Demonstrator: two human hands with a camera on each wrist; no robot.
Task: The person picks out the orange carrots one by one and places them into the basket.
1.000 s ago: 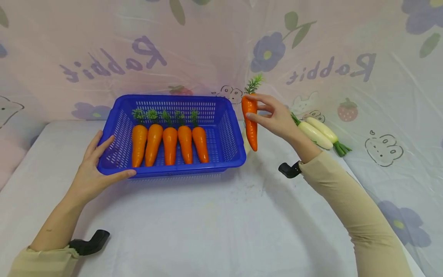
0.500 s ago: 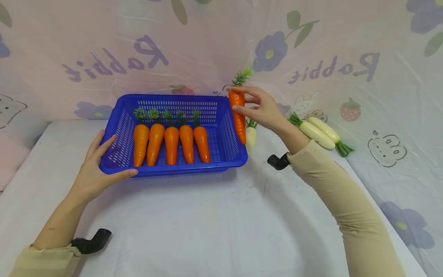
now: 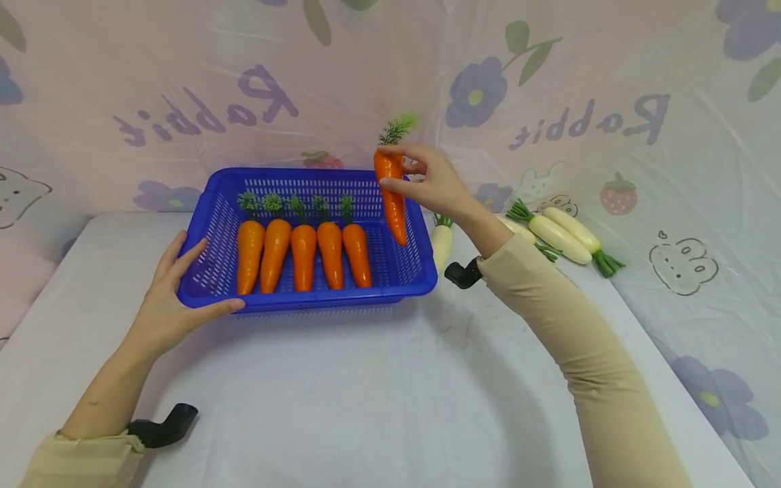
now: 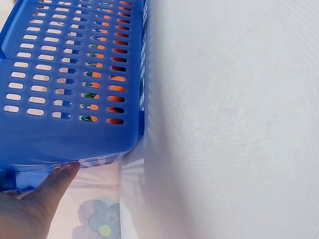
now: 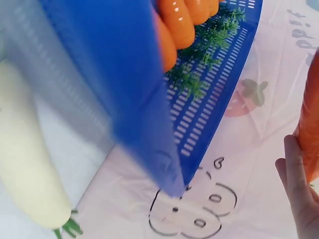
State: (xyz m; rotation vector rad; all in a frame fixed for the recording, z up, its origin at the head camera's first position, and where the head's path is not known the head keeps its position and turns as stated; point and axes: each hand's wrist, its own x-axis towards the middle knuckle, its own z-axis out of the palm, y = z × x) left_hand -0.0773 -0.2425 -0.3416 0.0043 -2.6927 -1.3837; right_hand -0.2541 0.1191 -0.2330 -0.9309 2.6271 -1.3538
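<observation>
Over the right end of the blue plastic basket [image 3: 329,296], my right hand [image 3: 430,179] pinches an orange carrot [image 3: 390,193] with a green leafy top. The carrot hangs nearly upright, tip down. Inside the basket, several similar carrots [image 3: 304,257] lie side by side, tops toward the far wall. My left hand [image 3: 167,298] rests at the basket's left near corner, fingers spread along the left rim and thumb along the near rim. In the left wrist view, a digit of that hand [image 4: 50,194] touches the basket's outer wall. The right wrist view shows the held carrot [image 5: 310,124] only partly.
A white radish [image 3: 442,245] lies just right of the basket. Further right, more white radishes [image 3: 558,237] with green tops lie near the table's right edge, one partly behind the right forearm. A printed curtain [image 3: 366,81] hangs behind the white table [image 3: 342,393].
My right hand has carried the carrot leftward, from beside the basket's right rim to above its right end. The radish beside the basket has come into view. My left hand stays at the corner.
</observation>
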